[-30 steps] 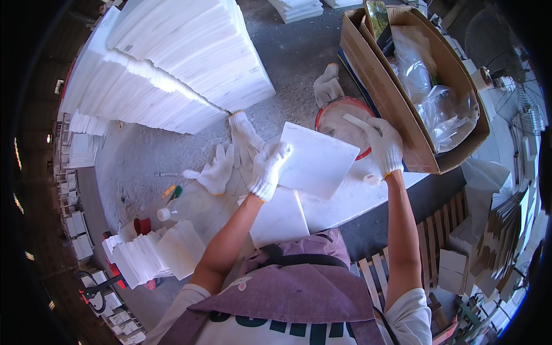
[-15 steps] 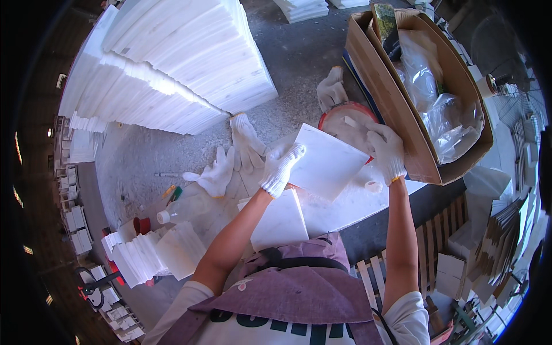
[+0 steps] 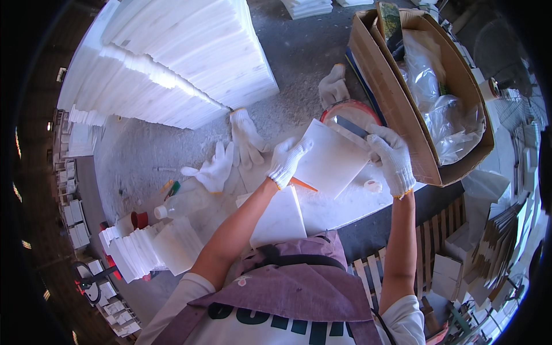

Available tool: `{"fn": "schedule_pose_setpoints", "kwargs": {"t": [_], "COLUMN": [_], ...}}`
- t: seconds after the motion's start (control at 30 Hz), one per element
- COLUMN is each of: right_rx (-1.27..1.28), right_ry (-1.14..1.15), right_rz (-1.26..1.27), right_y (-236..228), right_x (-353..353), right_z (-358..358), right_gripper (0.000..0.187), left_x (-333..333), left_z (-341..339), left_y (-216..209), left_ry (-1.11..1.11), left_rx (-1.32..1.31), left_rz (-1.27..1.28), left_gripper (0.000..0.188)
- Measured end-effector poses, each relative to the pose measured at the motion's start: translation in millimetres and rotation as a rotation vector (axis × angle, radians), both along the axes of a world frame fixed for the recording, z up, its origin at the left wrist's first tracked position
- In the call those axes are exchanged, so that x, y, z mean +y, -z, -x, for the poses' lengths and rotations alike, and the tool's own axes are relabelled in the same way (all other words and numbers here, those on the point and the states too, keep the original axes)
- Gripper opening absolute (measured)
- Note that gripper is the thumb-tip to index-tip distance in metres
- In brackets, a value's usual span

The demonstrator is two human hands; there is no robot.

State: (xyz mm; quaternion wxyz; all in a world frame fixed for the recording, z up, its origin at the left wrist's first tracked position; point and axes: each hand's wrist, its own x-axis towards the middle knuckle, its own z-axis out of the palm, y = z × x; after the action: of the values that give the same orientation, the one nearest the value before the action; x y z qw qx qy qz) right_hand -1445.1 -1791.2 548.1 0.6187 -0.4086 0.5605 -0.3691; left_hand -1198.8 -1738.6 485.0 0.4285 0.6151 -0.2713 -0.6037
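Head view: right hand [image 3: 392, 156] grips a flat grey blade [image 3: 351, 126], now turned dark face out by the red-rimmed tub [image 3: 348, 104]; left hand [image 3: 288, 160] still pinches the white slab [image 3: 332, 160] by its left edge, between both hands; more of an orange pointed stick [image 3: 303, 184] shows; blade looks in play, slab contact unclear

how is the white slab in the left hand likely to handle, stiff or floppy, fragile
The white slab is probably stiff: it shows no sag with the left hand at its edge. Its sharp corners suggest it could chip if knocked.
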Motion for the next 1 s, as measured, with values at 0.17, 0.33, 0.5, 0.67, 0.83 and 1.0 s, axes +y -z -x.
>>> {"fn": "schedule_pose_setpoints", "kwargs": {"t": [0.17,0.33,0.5,0.67,0.83,1.0], "right_rx": [0.021,0.061,0.057,0.048,0.087,0.067], "right_ry": [-0.009,-0.002,0.005,0.020,0.035,0.049], "right_rz": [-0.023,-0.028,-0.029,-0.023,0.006,0.012], "right_y": [2,1,4,7,5,9], "right_x": [3,4,5,6,8,9], "right_z": [-4,-12,-14,-16,-18,-18], "right_gripper": [0.032,0.031,0.032,0.033,0.031,0.029], "left_x": [-3,-5,-6,-6,-6,-6], "left_z": [2,3,4,4,5,4], "left_y": [3,7,7,11,10,11], "left_ry": [0.013,0.005,0.010,0.009,0.010,0.020], "left_rx": [-0.004,0.022,0.008,0.041,0.033,0.018], "left_rz": [-0.022,0.008,0.019,0.037,0.014,0.036], "left_gripper": [0.031,0.032,0.033,0.032,0.030,0.031]}}
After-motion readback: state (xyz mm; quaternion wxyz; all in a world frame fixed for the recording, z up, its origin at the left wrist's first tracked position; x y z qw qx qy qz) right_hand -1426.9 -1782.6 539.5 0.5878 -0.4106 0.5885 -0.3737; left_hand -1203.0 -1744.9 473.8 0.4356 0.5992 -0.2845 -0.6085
